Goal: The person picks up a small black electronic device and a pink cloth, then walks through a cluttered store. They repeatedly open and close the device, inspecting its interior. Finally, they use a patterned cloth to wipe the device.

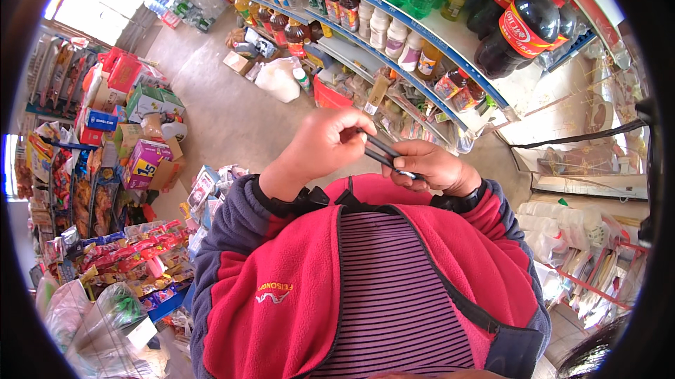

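Note:
A pair of slim dark rods (380,145), lying side by side, stretches between my two hands in front of my chest; their exact kind does not show. My left hand (318,145) is closed, its thumb and forefinger pinching the far left end. Around the near right end, my right hand (439,166) is closed, with the thumb lying along the top. A small pale, shiny piece (406,174) shows under the right thumb. Part of the rods is hidden by the right fingers.
Curved-looking shelves (422,31) of bottles rise ahead, with large dark soda bottles (529,24) at right. Boxes (144,161) and packaged snacks (133,252) stack up on the left. A white bag (279,78) sits on the floor (204,91). Clear plastic packs (562,228) are at right.

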A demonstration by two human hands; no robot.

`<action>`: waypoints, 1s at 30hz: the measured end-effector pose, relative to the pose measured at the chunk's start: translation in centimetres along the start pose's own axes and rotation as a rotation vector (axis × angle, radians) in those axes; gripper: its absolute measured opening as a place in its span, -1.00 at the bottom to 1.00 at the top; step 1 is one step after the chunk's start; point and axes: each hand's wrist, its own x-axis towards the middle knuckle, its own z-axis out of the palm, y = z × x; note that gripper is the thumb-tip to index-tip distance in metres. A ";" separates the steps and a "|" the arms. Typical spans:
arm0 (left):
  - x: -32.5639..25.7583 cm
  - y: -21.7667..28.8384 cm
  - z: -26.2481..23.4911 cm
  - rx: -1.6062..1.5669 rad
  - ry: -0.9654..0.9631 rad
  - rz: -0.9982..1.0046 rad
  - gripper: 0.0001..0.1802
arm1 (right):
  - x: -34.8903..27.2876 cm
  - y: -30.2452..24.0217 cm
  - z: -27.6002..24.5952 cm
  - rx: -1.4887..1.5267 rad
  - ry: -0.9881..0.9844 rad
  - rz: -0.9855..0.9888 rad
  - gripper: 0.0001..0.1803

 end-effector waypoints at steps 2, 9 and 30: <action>0.0 0.5 -0.2 -0.078 0.057 0.008 -0.87 | -0.6 -0.3 0.0 0.017 -0.020 -0.035 -0.70; 0.7 2.8 0.3 -0.093 0.007 0.049 -0.84 | -2.5 -0.6 0.0 0.054 -0.080 -0.112 -0.65; 1.5 5.1 4.3 0.273 -0.013 0.240 -0.77 | -5.4 0.8 1.3 0.053 -0.013 -0.249 -0.77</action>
